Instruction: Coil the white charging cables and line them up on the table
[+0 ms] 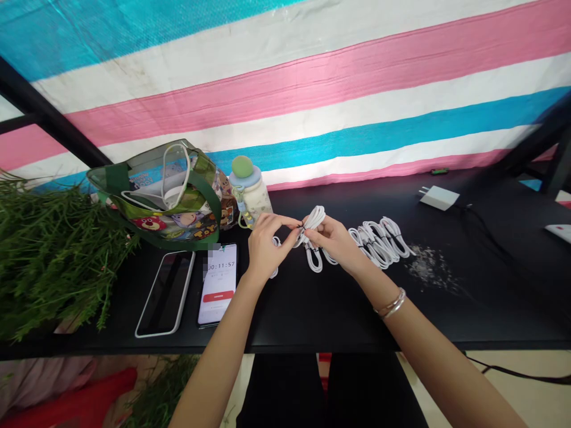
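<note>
A coiled white cable [316, 217] is held up between my two hands over the black table. Thumb and forefinger of my left hand [270, 241] pinch at a thin black tie [301, 226] around the bundle's middle. My right hand [333, 239] grips the same bundle from the right, fingers closed on it. Below my hands lies another white coil [314, 260], partly covered. To the right, several tied white cable coils [379, 242] rest in a row. A further white coil [275, 242] is mostly hidden behind my left hand.
On the left are a patterned tote bag [178, 220], a bottle [254, 193], a white-edged phone [165, 294], a phone showing a timer [218, 285] and green foliage [57, 255]. On the right sit a white plug adapter [439, 198], black cord [484, 229] and pale crumbs [432, 267].
</note>
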The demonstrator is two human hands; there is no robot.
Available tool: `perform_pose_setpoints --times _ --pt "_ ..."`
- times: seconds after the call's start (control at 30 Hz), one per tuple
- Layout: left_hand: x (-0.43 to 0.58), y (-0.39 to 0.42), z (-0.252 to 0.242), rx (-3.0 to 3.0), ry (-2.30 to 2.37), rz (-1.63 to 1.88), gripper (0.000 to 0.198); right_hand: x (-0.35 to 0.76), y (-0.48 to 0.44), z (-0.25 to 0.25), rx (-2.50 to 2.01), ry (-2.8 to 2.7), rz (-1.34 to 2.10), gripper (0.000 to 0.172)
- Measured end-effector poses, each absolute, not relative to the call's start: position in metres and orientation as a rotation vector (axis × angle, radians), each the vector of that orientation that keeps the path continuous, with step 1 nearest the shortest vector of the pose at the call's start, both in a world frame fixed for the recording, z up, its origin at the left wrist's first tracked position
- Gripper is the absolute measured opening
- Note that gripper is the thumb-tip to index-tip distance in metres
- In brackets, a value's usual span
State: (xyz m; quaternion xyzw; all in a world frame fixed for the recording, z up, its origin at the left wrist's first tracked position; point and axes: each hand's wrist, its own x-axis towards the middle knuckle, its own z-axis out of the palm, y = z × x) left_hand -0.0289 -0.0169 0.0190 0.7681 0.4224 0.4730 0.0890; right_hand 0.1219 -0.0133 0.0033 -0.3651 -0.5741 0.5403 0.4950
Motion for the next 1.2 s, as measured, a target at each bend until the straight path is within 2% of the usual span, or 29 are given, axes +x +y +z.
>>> perform_pose_setpoints --times 0.27,0.47,0.73,0.97,1.2 --pt "-0.0339 -0.0148 0.0159 2.539 1.273 1.499 0.021 0.1210 -0.0170 0.0079 -0.823 -1.378 1.406 0.049" --pt "-0.0338 -0.0140 0.0132 2.669 1.199 1.681 0.022 0.1215 -0.0180 0.0091 -0.818 -1.386 1.433 0.049" --pt "-0.0352 -0.0145 0.0126 2.737 1.309 1.494 0.022 0.1223 -0.0182 0.0094 -0.842 -1.426 1.439 0.047" --pt "-0.0361 -0.0143 0.0129 2.653 1.319 1.424 0.017 0.1227 -0.0174 0.0074 -0.845 -1.418 1.430 0.047" --pt "-0.0352 -0.0157 0.0149 2.704 1.285 1.418 0.021 0.1235 -0.0160 0.0052 -0.920 -1.421 1.367 0.049"
